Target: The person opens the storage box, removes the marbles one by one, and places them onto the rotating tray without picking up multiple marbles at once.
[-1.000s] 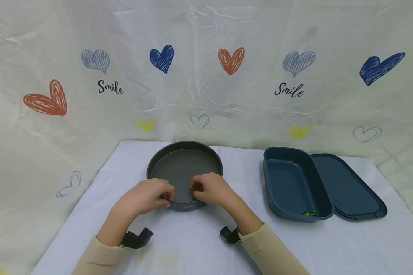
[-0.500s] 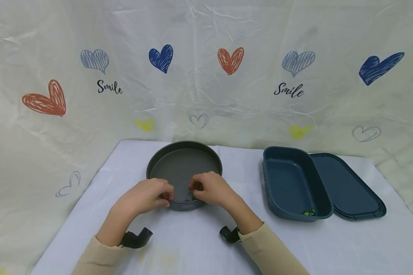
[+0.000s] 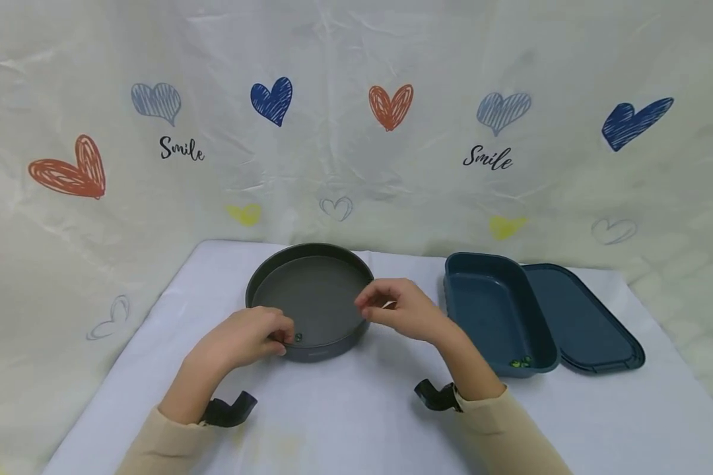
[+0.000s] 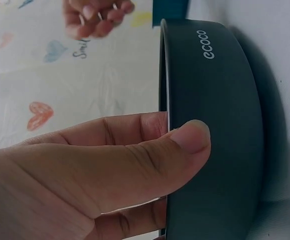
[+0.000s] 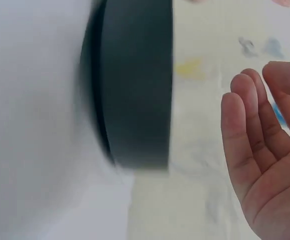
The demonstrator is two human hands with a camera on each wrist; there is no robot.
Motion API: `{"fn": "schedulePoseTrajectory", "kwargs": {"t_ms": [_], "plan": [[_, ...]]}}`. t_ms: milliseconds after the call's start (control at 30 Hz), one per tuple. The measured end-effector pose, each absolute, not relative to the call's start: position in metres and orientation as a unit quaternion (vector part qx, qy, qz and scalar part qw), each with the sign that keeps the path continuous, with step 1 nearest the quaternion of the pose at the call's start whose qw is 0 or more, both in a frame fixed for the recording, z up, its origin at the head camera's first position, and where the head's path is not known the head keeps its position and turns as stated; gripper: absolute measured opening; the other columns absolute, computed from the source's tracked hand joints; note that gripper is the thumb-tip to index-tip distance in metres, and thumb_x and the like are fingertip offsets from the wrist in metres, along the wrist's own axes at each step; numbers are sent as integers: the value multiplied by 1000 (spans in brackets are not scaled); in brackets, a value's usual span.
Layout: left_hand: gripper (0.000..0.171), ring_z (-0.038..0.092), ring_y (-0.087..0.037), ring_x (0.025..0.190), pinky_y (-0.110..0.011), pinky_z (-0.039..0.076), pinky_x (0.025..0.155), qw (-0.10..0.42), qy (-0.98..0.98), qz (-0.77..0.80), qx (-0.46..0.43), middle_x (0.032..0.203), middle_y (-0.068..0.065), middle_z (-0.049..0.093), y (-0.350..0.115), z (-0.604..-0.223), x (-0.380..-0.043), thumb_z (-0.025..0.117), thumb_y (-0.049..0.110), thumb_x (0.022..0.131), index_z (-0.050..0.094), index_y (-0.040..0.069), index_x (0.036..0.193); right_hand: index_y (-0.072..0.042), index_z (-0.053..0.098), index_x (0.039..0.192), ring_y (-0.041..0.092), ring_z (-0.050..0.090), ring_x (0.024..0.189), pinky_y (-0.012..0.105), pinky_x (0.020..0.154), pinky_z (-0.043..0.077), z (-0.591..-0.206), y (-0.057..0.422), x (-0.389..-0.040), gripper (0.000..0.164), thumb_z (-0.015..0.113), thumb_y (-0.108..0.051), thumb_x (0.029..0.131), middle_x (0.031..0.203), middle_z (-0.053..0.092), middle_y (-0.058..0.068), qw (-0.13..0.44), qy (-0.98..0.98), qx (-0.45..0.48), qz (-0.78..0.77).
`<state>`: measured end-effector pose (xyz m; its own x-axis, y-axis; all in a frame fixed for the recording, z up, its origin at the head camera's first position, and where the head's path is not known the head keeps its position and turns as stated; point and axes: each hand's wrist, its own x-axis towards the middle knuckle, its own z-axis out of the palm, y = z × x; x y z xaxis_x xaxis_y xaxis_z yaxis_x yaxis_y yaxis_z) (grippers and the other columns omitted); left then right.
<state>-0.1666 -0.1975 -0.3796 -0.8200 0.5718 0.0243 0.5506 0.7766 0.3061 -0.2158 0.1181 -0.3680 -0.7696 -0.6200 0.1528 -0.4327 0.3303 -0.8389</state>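
My left hand [image 3: 252,336] grips the near rim of a round dark grey pan [image 3: 309,290], thumb outside and fingers inside. In the left wrist view, the thumb presses on the pan's outer wall [image 4: 219,100], which is marked "ecoco". Close to the left fingertips, a small shiny green piece [image 3: 299,337] lies on the pan's floor. My right hand [image 3: 401,307] is raised over the pan's right rim. Its fingers are relaxed and bent slightly in the right wrist view, and nothing shows between them.
Right of the pan stands a deep blue rectangular container [image 3: 493,316] with small green pieces [image 3: 520,362] in its near corner. A flat blue lid [image 3: 588,323] lies beside it. Behind the white-covered table [image 3: 333,422] hangs a sheet [image 3: 440,53] printed with hearts.
My right hand has left the pan's near rim and moved right and up. A green piece now shows in the pan by the left hand, which keeps its grip. The head view has shifted slightly.
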Motion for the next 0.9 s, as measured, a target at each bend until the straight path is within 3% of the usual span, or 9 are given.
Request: {"fn": "schedulePoseTrajectory", "kwargs": {"t_ms": [367,633,900], "plan": [[24,51,-4,75,-26,46,68,41,944,144,295,81,18,54,-198,-381,-166,83,15,81,62,28,80,-24,70,108,9,65,91,27,74,55,-359,229,-208,14,70,-21,95,103,71,-6,-9,905,-223,-363],[23,52,-3,76,-26,47,68,41,942,152,298,83,18,56,-201,-382,-166,82,14,81,63,28,82,-15,68,116,17,65,98,35,79,53,-347,264,-212,24,66,-30,97,111,70,1,35,936,-176,-304],[22,52,-2,76,-26,47,68,44,941,152,299,83,19,57,-198,-382,-167,83,15,81,64,27,82,-11,65,122,24,63,103,43,83,53,-359,281,-220,32,66,-31,96,113,68,5,105,939,-166,-283]]}}
